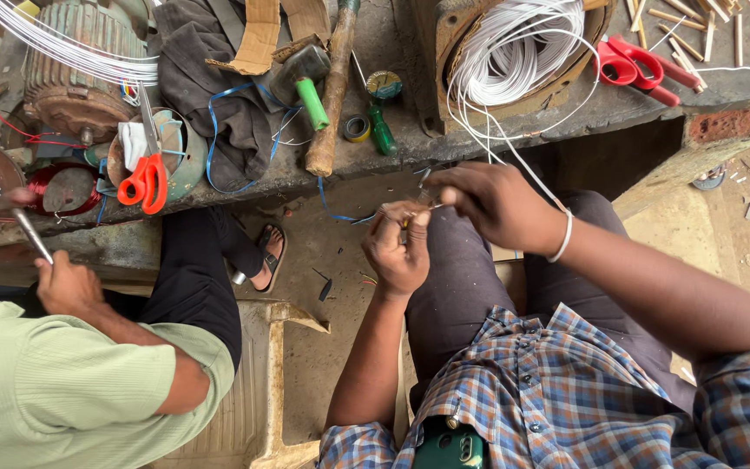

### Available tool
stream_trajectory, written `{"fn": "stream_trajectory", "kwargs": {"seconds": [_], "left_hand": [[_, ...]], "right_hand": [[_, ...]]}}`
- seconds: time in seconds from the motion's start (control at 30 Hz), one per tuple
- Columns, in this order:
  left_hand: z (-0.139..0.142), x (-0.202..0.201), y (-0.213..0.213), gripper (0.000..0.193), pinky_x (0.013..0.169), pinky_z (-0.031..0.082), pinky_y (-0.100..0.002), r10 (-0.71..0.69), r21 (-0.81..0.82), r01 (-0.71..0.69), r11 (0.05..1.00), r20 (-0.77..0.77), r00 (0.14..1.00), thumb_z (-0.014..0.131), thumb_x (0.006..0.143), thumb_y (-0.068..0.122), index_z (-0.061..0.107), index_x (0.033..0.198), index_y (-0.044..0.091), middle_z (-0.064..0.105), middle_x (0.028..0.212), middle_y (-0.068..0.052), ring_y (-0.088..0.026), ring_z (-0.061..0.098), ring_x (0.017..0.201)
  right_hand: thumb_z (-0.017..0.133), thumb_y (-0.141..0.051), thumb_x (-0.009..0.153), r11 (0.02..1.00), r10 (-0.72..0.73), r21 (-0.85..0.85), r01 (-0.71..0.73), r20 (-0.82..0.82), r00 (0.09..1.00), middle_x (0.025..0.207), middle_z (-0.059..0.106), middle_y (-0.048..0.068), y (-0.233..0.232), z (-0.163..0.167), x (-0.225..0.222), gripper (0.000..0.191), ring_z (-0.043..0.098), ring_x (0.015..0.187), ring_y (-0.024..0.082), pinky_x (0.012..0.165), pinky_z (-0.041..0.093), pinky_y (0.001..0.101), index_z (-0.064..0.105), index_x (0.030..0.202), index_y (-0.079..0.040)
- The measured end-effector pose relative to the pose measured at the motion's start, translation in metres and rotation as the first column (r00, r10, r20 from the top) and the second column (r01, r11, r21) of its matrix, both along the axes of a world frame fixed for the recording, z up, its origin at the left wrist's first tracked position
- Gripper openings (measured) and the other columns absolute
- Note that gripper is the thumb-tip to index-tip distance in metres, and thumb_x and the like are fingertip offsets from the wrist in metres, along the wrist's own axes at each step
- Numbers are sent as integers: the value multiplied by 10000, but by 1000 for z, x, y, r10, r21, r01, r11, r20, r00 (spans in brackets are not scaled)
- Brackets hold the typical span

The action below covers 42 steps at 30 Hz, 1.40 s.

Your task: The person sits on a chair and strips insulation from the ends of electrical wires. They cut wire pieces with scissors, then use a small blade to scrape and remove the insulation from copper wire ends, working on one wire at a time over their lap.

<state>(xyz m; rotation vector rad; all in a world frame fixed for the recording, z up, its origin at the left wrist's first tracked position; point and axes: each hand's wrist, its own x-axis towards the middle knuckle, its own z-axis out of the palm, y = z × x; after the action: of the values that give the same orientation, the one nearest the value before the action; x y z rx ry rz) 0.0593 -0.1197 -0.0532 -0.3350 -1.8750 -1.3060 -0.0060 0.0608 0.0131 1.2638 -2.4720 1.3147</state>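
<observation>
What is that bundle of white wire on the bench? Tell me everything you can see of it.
The white wire coil is a loose bundle of many thin loops that look plastic-coated. It lies inside a round rusty metal housing on the grey bench, beside red-handled scissors. A few strands trail out of it over the bench edge and run down to the person's right hand, passing over the wrist. The left hand pinches something small close by; whether it is the wire's end cannot be told.

Daylight falls on a dusty concrete floor (pixel 340 252) below a cluttered workbench (pixel 410 139).
</observation>
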Motion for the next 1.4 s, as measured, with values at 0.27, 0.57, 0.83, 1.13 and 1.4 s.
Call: {"fn": "stream_trajectory", "kwargs": {"seconds": [0.27, 0.57, 0.83, 1.13, 1.4], "left_hand": [[-3, 5, 10, 127, 709, 540, -304, 3, 75, -10, 997, 93, 996, 667, 1041, 147, 684, 1004, 26, 692, 910, -78, -189, 672, 783], [-9, -6, 2, 88, 765, 598, -326, -114, -56, 110, 992, -88, 990, 653, 1057, 103, 649, 1071, 16, 670, 1001, -111, -223, 698, 882], [-13, 1, 3, 138, 649, 456, -268, -86, 128, 72, 989, 111, 990, 658, 1072, 144, 655, 973, 48, 637, 842, -35, -132, 570, 706], [-15, -5, 4, 73, 703, 542, -301, -103, -30, 100, 995, -111, 988, 573, 1082, 97, 642, 1085, 70, 672, 1017, -90, -197, 674, 831], [-1, 0, 3, 50, 745, 551, -323, -45, 67, 43, 997, 19, 999, 695, 994, 58, 673, 1036, 40, 706, 961, -101, -225, 695, 834]], "right_hand": [[722, -78, 827, 998, 31, 54, 11, -711, 703, 1054, 712, 141, 4, -21, 1, 359, 694, 870, 269, 758, 533, 396, 702, 1175, 11], [668, -180, 999, 921, 257, 139, -364, 485, 836, 860, 708, 129, 8, 1, -31, 167, 654, 816, 329, 750, 544, 382, 706, 1013, -18], [730, -140, 878, 992, 121, 98, -76, -652, 749, 1040, 710, 124, 8, -8, -7, 343, 703, 841, 268, 745, 544, 394, 710, 1197, -15], [638, -162, 967, 995, 84, 25, -95, 283, 955, 749, 676, 143, -2, 2, -12, 174, 637, 645, 233, 615, 507, 358, 700, 944, -2], [711, -224, 986, 997, 8, -72, -32, -321, 947, 1084, 698, 155, -3, 3, 8, 275, 693, 900, 331, 756, 538, 402, 638, 1150, -17]]}}
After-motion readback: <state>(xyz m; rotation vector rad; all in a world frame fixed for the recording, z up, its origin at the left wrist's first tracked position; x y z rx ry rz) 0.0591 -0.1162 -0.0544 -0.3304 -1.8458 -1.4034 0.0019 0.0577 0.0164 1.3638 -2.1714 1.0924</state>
